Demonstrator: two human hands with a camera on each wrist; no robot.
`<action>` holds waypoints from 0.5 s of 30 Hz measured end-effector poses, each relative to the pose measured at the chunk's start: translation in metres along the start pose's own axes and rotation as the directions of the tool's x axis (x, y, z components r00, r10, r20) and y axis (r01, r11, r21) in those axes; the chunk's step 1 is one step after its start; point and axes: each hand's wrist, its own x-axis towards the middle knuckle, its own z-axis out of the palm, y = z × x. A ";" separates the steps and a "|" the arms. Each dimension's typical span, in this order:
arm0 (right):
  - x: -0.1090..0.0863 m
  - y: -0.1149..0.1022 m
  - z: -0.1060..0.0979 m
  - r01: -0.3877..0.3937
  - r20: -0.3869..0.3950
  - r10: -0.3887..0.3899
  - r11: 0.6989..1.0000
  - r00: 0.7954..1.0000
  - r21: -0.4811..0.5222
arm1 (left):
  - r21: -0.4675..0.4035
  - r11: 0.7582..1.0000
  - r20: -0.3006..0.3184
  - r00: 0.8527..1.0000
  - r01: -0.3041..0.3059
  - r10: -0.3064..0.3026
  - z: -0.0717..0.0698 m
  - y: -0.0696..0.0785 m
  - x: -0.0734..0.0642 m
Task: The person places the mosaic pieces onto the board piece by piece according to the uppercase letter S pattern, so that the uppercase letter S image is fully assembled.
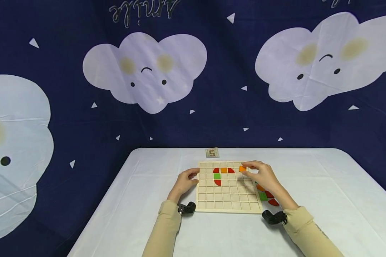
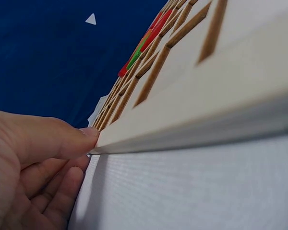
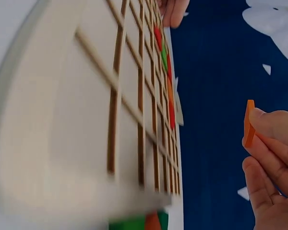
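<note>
A wooden grid board (image 1: 228, 206) lies on the white table. Set in its cells are red quarter-round tiles (image 1: 217, 182), a green square tile (image 1: 217, 176) and an orange square tile (image 1: 223, 170). My left hand (image 1: 184, 184) holds the board's left edge, with the thumb (image 2: 81, 139) against the rim and the other fingers bent beside it; the index fingertip is mostly hidden in the wrist view. Above the board's upper right part, my right hand (image 1: 263, 175) pinches another orange square tile (image 3: 249, 123) between thumb and fingers, off the surface.
Loose green, red and orange tiles (image 1: 263, 196) lie right of the board, partly under the right forearm. A small pattern card (image 1: 212, 152) with a reddish figure lies behind the board. A dark blue cloth (image 1: 225, 121) with clouds hangs beyond the table.
</note>
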 end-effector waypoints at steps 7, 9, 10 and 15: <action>0.007 -0.009 0.024 0.008 0.021 -0.009 0.998 1.000 0.065 | 0.002 1.000 -0.001 1.000 -0.001 0.001 0.000 -0.001 0.000; 0.008 -0.012 0.029 0.004 0.033 -0.006 0.997 0.999 0.075 | 0.003 1.000 -0.004 1.000 -0.006 0.006 0.000 0.000 0.000; 0.008 -0.013 0.031 0.001 0.039 -0.004 0.997 0.999 0.081 | 0.003 1.000 -0.004 1.000 -0.009 0.009 0.000 -0.001 0.000; 0.010 -0.017 0.040 0.016 0.061 -0.022 0.994 0.998 0.107 | 0.001 1.000 -0.003 1.000 -0.007 0.007 -0.001 0.000 0.000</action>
